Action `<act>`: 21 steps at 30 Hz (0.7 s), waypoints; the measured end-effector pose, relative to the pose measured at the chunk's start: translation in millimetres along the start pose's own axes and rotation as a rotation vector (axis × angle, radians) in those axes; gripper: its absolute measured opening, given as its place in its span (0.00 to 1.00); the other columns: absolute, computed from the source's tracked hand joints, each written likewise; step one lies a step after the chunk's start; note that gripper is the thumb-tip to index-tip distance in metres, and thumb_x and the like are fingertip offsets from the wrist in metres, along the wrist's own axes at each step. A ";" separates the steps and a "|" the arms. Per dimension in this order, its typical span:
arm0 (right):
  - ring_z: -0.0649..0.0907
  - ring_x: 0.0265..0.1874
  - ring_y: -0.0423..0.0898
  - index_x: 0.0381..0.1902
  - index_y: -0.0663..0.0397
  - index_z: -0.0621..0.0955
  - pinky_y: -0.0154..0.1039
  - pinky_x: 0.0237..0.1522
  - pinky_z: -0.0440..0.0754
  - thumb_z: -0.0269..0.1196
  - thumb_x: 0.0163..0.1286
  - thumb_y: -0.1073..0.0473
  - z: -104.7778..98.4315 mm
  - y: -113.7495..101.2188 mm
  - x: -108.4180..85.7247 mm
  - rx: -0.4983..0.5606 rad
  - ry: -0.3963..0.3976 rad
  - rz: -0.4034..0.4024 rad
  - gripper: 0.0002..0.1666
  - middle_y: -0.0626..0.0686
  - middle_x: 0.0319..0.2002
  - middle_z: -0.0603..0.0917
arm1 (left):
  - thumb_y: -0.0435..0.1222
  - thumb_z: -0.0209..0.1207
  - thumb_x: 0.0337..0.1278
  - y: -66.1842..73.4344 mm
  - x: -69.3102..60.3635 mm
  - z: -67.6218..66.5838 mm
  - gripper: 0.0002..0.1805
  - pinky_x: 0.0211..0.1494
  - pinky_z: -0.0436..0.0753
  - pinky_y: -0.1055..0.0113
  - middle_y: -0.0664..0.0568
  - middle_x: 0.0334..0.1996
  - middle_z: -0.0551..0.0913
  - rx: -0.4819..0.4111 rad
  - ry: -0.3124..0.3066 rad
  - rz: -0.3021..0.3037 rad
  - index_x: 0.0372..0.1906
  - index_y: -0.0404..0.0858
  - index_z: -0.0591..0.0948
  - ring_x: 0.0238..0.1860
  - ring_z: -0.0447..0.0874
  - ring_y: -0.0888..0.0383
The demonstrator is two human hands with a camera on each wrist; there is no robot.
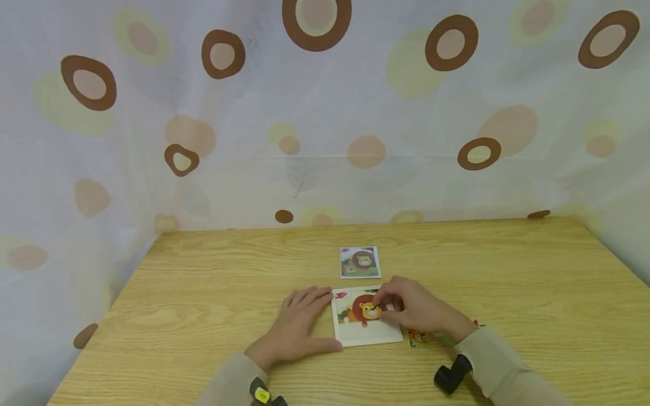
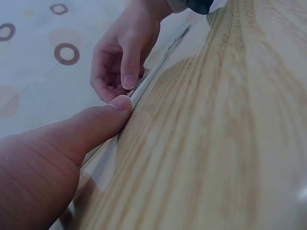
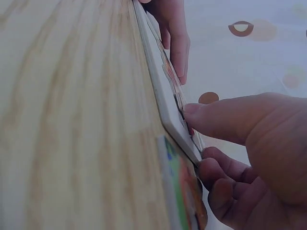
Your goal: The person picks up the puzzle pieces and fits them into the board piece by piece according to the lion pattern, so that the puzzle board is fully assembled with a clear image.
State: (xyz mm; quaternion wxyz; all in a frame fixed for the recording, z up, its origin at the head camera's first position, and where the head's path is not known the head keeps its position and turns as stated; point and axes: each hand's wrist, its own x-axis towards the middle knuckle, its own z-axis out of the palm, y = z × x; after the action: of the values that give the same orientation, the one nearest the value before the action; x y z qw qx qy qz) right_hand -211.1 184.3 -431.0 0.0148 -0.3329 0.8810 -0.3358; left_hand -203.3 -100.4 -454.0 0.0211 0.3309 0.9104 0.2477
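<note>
A white puzzle board (image 1: pixel 368 342) lies on the wooden table, partly filled with pieces that show a lion (image 1: pixel 369 311). Its lower part is bare white. My left hand (image 1: pixel 296 330) lies along the board's left side, fingers and thumb spread, with the thumb (image 2: pixel 121 103) touching the edge. Over the board's right half, my right hand (image 1: pixel 417 306) pinches a puzzle piece at the lion's face; the fingers hide most of that piece. In the right wrist view the thumb (image 3: pixel 194 109) bears on the pieces, while the other fingers curl by the board's edge.
Behind the board lies a small picture card (image 1: pixel 360 263) with the same lion scene. Loose colourful pieces (image 1: pixel 421 339) lie to the board's right, partly under my right wrist. A patterned curtain (image 1: pixel 324 184) hangs behind the table.
</note>
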 end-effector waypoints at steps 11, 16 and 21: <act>0.69 0.25 0.36 0.39 0.52 0.83 0.29 0.28 0.71 0.67 0.62 0.63 4.5 -2.2 1.4 -0.040 -0.021 0.039 0.07 0.47 0.32 0.75 | 0.63 0.62 0.48 0.4 -1.5 -1.7 0.50 0.75 0.46 0.43 0.53 0.74 0.60 -0.001 -0.002 0.001 0.73 0.41 0.62 0.75 0.51 0.48; 0.69 0.26 0.36 0.38 0.51 0.84 0.29 0.28 0.71 0.68 0.62 0.63 4.7 -1.0 2.9 -0.058 -0.020 0.048 0.06 0.47 0.32 0.76 | 0.63 0.63 0.48 -1.0 -1.5 -2.5 0.51 0.75 0.47 0.42 0.53 0.74 0.60 0.006 0.006 0.007 0.73 0.41 0.63 0.75 0.52 0.47; 0.70 0.26 0.37 0.37 0.52 0.83 0.29 0.28 0.71 0.68 0.61 0.64 4.6 -1.8 1.6 -0.061 -0.005 0.030 0.06 0.47 0.31 0.76 | 0.63 0.62 0.48 -1.1 0.3 -0.9 0.50 0.74 0.47 0.41 0.53 0.74 0.60 0.003 0.004 0.017 0.73 0.41 0.62 0.75 0.52 0.47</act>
State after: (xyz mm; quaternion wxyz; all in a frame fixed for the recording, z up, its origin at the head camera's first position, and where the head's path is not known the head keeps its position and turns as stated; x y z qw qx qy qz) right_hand -210.2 179.7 -433.2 0.0118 -0.3210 0.8957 -0.3075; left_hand -204.4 -101.3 -453.7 0.0166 0.3378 0.9080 0.2472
